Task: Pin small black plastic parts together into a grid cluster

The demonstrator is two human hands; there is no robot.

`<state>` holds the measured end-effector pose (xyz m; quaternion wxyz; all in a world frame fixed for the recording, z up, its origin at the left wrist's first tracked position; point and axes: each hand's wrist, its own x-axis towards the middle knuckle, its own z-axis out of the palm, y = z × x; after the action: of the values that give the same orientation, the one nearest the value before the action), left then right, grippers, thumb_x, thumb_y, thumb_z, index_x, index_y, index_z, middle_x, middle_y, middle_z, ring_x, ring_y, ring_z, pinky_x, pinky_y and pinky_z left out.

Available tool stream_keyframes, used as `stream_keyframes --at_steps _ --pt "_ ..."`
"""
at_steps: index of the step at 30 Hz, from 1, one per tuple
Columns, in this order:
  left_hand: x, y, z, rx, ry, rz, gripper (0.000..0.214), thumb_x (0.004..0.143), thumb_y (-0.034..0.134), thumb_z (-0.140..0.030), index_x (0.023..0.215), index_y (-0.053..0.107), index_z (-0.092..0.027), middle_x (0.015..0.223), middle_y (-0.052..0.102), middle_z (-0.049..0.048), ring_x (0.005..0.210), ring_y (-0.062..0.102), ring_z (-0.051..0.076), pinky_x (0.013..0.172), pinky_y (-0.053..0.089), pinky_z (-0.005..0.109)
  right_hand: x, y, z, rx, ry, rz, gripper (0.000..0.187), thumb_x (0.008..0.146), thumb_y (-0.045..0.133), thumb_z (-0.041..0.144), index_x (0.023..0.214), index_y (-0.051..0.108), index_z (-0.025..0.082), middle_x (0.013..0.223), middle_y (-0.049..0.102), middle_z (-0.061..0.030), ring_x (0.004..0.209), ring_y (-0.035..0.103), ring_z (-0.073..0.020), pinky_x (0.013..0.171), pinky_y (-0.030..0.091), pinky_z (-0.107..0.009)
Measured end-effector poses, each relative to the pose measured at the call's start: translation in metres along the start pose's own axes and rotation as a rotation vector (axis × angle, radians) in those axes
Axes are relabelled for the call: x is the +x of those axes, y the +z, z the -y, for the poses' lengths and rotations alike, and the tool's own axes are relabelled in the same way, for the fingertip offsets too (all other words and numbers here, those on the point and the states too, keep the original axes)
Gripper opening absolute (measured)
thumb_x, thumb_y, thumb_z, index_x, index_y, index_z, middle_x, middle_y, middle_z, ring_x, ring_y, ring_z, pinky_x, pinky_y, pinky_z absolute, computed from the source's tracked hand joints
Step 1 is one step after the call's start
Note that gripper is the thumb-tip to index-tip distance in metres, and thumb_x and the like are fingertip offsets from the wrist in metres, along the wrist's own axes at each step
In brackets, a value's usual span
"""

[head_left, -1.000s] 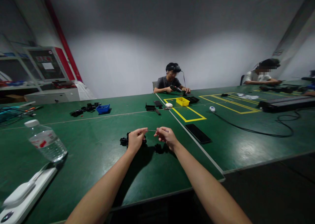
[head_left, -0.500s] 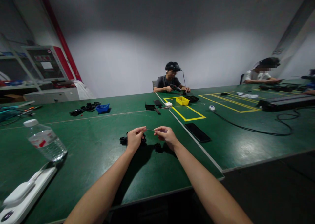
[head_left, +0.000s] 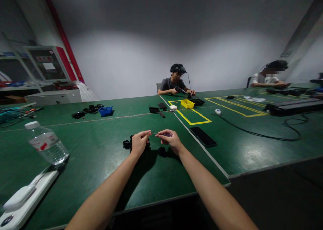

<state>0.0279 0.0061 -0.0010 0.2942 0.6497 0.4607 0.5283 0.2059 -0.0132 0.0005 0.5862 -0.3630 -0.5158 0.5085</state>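
In front of me, my right hand (head_left: pixel 171 140) pinches a small screwdriver with a purplish handle (head_left: pixel 167 134) and a thin metal shaft (head_left: pixel 154 133) that points left. At the shaft's tip, my left hand (head_left: pixel 140 142) is closed, thumb and finger pressed together; whatever is between them is too small to make out. Black plastic parts (head_left: pixel 126 144) lie on the table behind and beside my left hand, partly covered by it. Another small black part (head_left: pixel 163 152) lies below my right hand.
On the green table (head_left: pixel 96 162) are a phone (head_left: pixel 203 136) at right, a water bottle (head_left: pixel 46 144) and a white device (head_left: pixel 27 198) at left. A blue bin (head_left: pixel 105 111) and a yellow bin (head_left: pixel 187 104) stand farther back. Two people (head_left: pixel 174 83) sit across.
The hands have come slightly closer together, and less of the shaft shows between them. More of the purplish handle is visible in my right hand. The black parts have stayed put.
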Motion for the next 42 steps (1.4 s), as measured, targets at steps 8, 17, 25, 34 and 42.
stream_keyframes --at_steps 8,17,25,34,42 --pt "0.0003 0.0007 0.0021 -0.014 0.022 0.003 0.034 0.078 0.066 -0.04 0.097 0.077 -0.015 0.053 0.064 0.0002 0.043 0.053 0.012 0.045 0.039 0.022 -0.0001 0.0003 -0.0018 0.008 -0.005 -0.007 0.031 0.06 0.082 0.041 0.077 0.068 0.019 0.079 0.076 -0.0059 0.045 0.056 -0.0101 0.037 0.03 -0.019" --pt "0.0008 -0.0008 0.0047 0.006 0.028 -0.008 0.034 0.08 0.062 -0.039 0.101 0.076 -0.015 0.049 0.06 -0.002 0.044 0.053 0.012 0.048 0.04 0.022 0.0017 0.0007 -0.0001 -0.018 -0.013 -0.059 0.031 0.063 0.08 0.044 0.072 0.067 0.017 0.074 0.075 -0.007 0.042 0.053 -0.0091 0.037 0.028 -0.02" --pt "0.0005 -0.0014 0.0008 0.009 0.012 -0.012 0.034 0.08 0.061 -0.038 0.097 0.076 -0.014 0.048 0.058 -0.0026 0.044 0.052 0.011 0.048 0.039 0.022 0.0025 -0.0001 -0.0028 -0.015 0.009 -0.044 0.034 0.064 0.079 0.047 0.069 0.065 0.016 0.073 0.075 -0.0073 0.042 0.052 -0.0082 0.037 0.028 -0.019" --pt "-0.0001 -0.0008 -0.0026 -0.007 -0.021 -0.008 0.033 0.08 0.06 -0.037 0.096 0.075 -0.014 0.051 0.061 -0.0014 0.044 0.05 0.011 0.047 0.037 0.021 0.0016 -0.0006 -0.0028 0.002 0.016 -0.031 0.033 0.058 0.083 0.04 0.077 0.07 0.016 0.072 0.074 -0.0057 0.043 0.053 -0.0083 0.037 0.028 -0.019" --pt "-0.0003 0.0013 -0.0024 -0.035 -0.025 -0.012 0.032 0.079 0.062 -0.036 0.097 0.076 -0.013 0.054 0.065 -0.0002 0.044 0.053 0.011 0.047 0.039 0.021 -0.0014 0.0004 0.0004 -0.011 0.021 -0.003 0.031 0.057 0.085 0.036 0.078 0.072 0.016 0.079 0.076 -0.0073 0.046 0.055 -0.0086 0.04 0.034 -0.019"
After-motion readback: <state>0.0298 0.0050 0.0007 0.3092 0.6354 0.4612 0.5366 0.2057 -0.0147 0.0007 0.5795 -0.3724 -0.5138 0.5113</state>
